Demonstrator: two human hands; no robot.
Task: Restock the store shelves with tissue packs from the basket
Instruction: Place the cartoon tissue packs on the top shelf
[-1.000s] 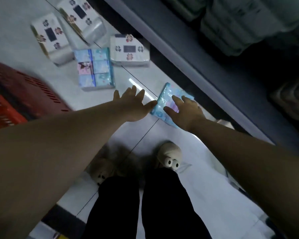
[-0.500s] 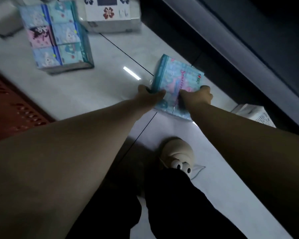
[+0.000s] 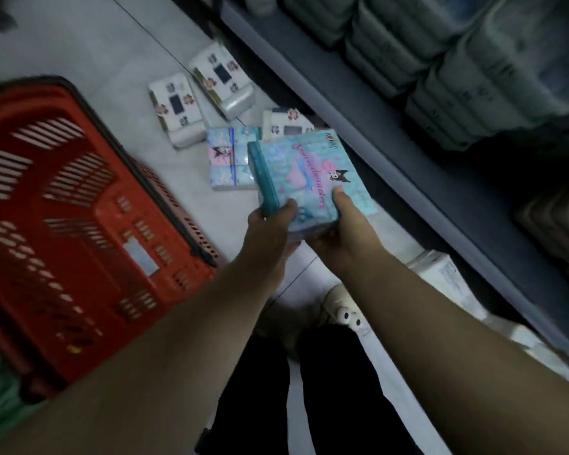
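I hold a light blue tissue pack [image 3: 304,174] with a cartoon print above the floor, in front of the shelf. My left hand [image 3: 271,226] grips its near left corner with the thumb on top. My right hand [image 3: 345,224] grips the near right edge, thumb pressed on the printed face. The red basket [image 3: 79,231] stands on the floor to the left. A second blue tissue pack [image 3: 229,160] lies on the floor just behind the held one.
Three white flower-printed tissue packs [image 3: 176,108] [image 3: 224,80] [image 3: 288,124] lie on the floor near the grey shelf edge [image 3: 375,139]. Wrapped tissue bundles [image 3: 473,67] fill the shelf. A white pack [image 3: 440,277] sits at the shelf base. My slipper [image 3: 342,310] and dark trousers are below.
Both hands closed on the blue pack and lifted it off the floor toward the shelf. The view swung left, bringing the red basket into sight.
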